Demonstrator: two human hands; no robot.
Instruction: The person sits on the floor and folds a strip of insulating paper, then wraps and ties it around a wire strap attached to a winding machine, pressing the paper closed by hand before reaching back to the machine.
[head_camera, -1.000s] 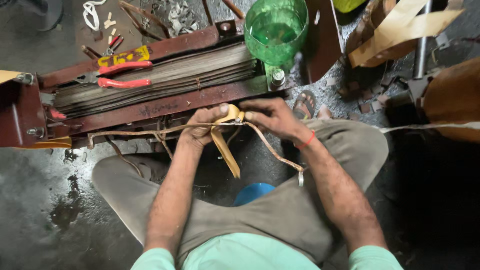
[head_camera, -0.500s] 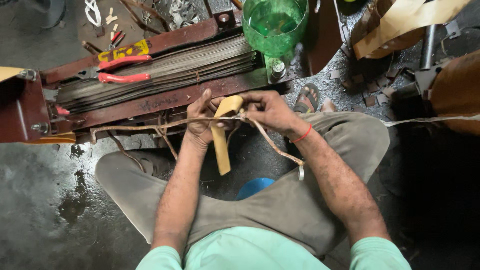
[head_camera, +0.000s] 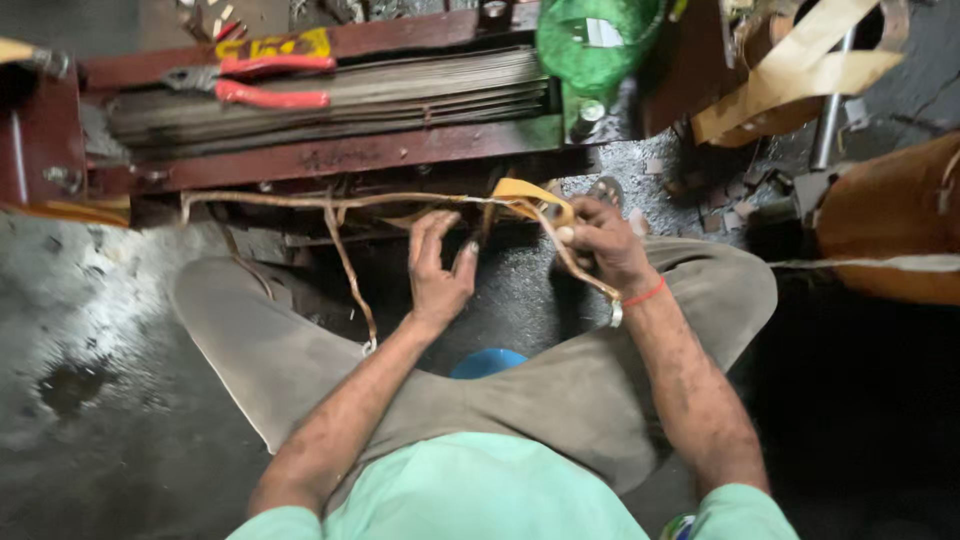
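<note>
**Two hands working a yellow strip beside a red metal frame**

The person is sitting on the dark floor with knees spread, both forearms reaching forward and slightly inward over the grey trousers (head_camera: 560, 400). The left arm is stretching up from the lower left, wrist straight, and the left hand (head_camera: 437, 270) is standing open with its fingers spread and pointing upward, palm turned toward the right. It is gripping nothing; its fingertips are hovering just below the thin brownish cord (head_camera: 300, 200) that is running level along the front of the frame, and whether they are touching it I cannot tell.

The right arm is coming in from the lower right, a red band on the wrist. The right hand (head_camera: 600, 245) is curled closed, pinching the yellow strip (head_camera: 525, 192) between thumb and fingers. The strip is arching up and leftward from that fist, lying between the two hands and just in front of the red metal frame (head_camera: 340, 155). A narrow tan strand is trailing down from the same hand past the wrist.

On top of the frame, red-handled pliers (head_camera: 265, 82) are lying on a stack of grey metal sheets. A green plastic bottle (head_camera: 590, 45) is standing at the frame's right end. A blue object (head_camera: 487, 362) is peeking out between the thighs.
</note>
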